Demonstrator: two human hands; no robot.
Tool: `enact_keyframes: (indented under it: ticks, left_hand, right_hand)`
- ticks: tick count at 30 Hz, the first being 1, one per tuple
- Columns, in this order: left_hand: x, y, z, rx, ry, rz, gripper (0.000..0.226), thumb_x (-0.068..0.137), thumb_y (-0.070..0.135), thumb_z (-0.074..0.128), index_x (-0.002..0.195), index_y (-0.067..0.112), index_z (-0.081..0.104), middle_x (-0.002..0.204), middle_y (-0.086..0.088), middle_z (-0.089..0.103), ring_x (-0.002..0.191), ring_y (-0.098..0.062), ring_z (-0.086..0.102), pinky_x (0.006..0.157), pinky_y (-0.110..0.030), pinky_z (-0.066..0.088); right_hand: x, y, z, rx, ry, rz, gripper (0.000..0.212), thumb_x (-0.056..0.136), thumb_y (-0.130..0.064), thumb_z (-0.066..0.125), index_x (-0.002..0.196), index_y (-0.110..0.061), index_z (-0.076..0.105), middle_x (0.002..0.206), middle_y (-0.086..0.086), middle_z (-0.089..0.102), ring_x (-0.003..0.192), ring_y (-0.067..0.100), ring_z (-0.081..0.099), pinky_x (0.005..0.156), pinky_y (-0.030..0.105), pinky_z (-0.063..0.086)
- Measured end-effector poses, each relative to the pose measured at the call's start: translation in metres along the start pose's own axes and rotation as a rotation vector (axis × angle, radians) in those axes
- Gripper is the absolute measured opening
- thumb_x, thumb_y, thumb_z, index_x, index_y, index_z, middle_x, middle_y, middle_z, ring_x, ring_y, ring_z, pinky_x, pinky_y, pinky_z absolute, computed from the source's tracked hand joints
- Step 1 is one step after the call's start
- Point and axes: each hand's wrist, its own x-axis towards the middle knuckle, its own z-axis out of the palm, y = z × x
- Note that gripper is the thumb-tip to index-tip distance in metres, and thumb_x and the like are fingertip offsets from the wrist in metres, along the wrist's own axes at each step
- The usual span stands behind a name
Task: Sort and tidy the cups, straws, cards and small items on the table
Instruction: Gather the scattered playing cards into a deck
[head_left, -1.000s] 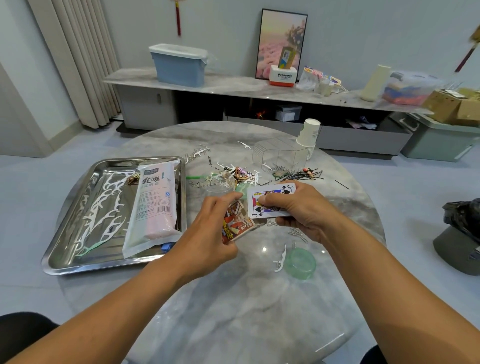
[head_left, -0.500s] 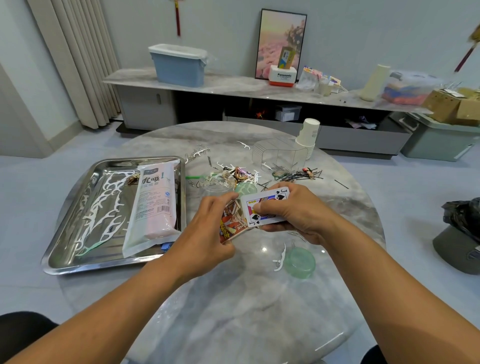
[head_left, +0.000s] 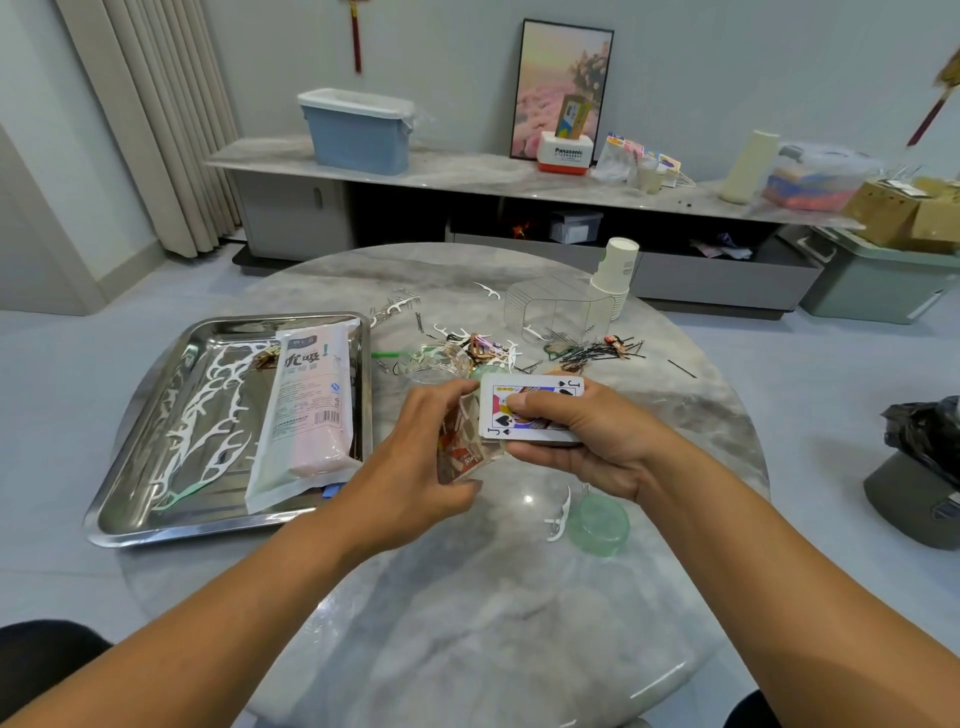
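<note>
I am observing both hands working above the middle of the counter (head_left: 467, 623). The right hand (head_left: 587, 447) is pinching a deck of cards (head_left: 524, 410), thumb on the top face and fingers curled beneath, jack of spades showing. The left hand (head_left: 415, 467) is gripping a card box (head_left: 460, 447) with its open end turned toward the deck; the two are touching or very nearly so. I am judging the step as sliding the deck into the box. The risk I am noting is a misaligned entry: if a corner is catching on the box lip, cards may be buckling or fanning out and dropping onto the counter. Just below the hands a small green cup (head_left: 597, 525) and a floss pick (head_left: 558, 519) are lying, and beyond them a scatter of hairpins (head_left: 597, 353); spilled cards would be mixing into these. The metal tray (head_left: 156, 525) is sitting well to the left, out of harm.
</note>
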Motion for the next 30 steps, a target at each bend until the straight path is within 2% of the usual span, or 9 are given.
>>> enact_keyframes:
  ticks: [1,3,6,10,13,17,20,24,30]
  left_hand:
    - [0.000,0.000,0.002,-0.014,0.025,0.003,0.093,0.076,0.030,0.082,0.146,0.055,0.025,0.135,0.034,0.031,0.125,0.006,0.046,0.092,-0.013,0.046]
    - [0.000,0.001,0.004,-0.028,0.058,0.017,0.088,0.079,0.030,0.082,0.145,0.054,0.029,0.135,0.034,0.036,0.127,0.002,0.047,0.093,-0.011,0.044]
    - [0.000,0.000,0.003,-0.029,0.090,0.027,0.080,0.083,0.025,0.079,0.146,0.047,0.034,0.134,0.025,0.045,0.125,-0.006,0.052,0.094,-0.018,0.048]
    - [0.001,0.000,0.002,-0.014,0.117,0.020,0.076,0.083,0.020,0.078,0.145,0.042,0.039,0.131,0.021,0.049,0.122,-0.006,0.054,0.097,-0.026,0.050]
    - [0.000,0.001,0.005,0.017,0.148,-0.004,0.077,0.082,0.019,0.078,0.144,0.044,0.039,0.130,0.023,0.049,0.122,-0.004,0.053,0.098,-0.029,0.050]
    - [-0.002,0.004,0.009,0.090,0.176,-0.021,0.078,0.082,0.020,0.079,0.142,0.047,0.035,0.127,0.023,0.047,0.119,-0.005,0.052,0.096,-0.034,0.051]
    - [-0.001,0.004,0.009,0.143,0.199,-0.057,0.081,0.082,0.020,0.080,0.147,0.039,0.037,0.133,0.016,0.049,0.123,-0.009,0.050,0.101,-0.037,0.049]
    - [0.000,0.005,0.009,0.291,0.244,-0.009,0.085,0.079,0.016,0.083,0.151,0.028,0.039,0.133,0.004,0.054,0.120,-0.019,0.052,0.099,-0.043,0.048]
    - [-0.002,0.001,0.010,0.434,0.282,0.062,0.097,0.074,0.012,0.085,0.153,0.034,0.033,0.127,0.007,0.051,0.113,-0.020,0.052,0.097,-0.032,0.041]
  right_hand:
    - [0.000,0.002,0.002,0.006,-0.004,0.000,0.009,0.084,-0.002,0.076,0.085,-0.011,0.079,0.092,0.016,0.077,0.077,0.025,0.076,0.058,0.030,0.060]
    - [0.000,0.002,0.004,0.010,-0.003,-0.015,0.011,0.084,-0.003,0.077,0.093,-0.008,0.077,0.092,0.017,0.077,0.077,0.025,0.076,0.058,0.030,0.061]
    - [-0.002,-0.001,0.006,-0.017,0.024,-0.080,0.030,0.082,-0.004,0.080,0.109,-0.005,0.066,0.096,0.018,0.077,0.082,0.028,0.077,0.060,0.032,0.061]
    - [-0.004,-0.001,0.009,-0.107,0.097,-0.198,0.042,0.078,-0.003,0.085,0.110,-0.006,0.058,0.091,0.014,0.077,0.083,0.034,0.077,0.058,0.033,0.061]
    - [-0.005,0.002,0.011,-0.214,0.099,-0.271,0.039,0.080,-0.002,0.083,0.109,-0.005,0.057,0.086,0.009,0.077,0.080,0.032,0.077,0.059,0.033,0.061]
    - [-0.006,0.002,0.011,-0.357,0.087,-0.307,0.032,0.082,-0.004,0.082,0.102,-0.005,0.058,0.090,0.014,0.076,0.080,0.029,0.077,0.064,0.035,0.064]
    - [-0.006,0.005,0.012,-0.383,0.093,-0.323,0.032,0.081,-0.003,0.083,0.102,-0.007,0.058,0.094,0.015,0.075,0.080,0.029,0.077,0.067,0.039,0.065]
    - [-0.003,0.011,0.014,-0.416,0.111,-0.343,0.033,0.081,-0.002,0.083,0.103,-0.011,0.058,0.096,0.015,0.074,0.081,0.028,0.077,0.070,0.046,0.064]
    - [-0.001,0.011,0.006,-0.325,0.070,-0.208,0.034,0.077,-0.003,0.086,0.098,-0.010,0.060,0.095,0.019,0.076,0.083,0.033,0.077,0.073,0.041,0.065]
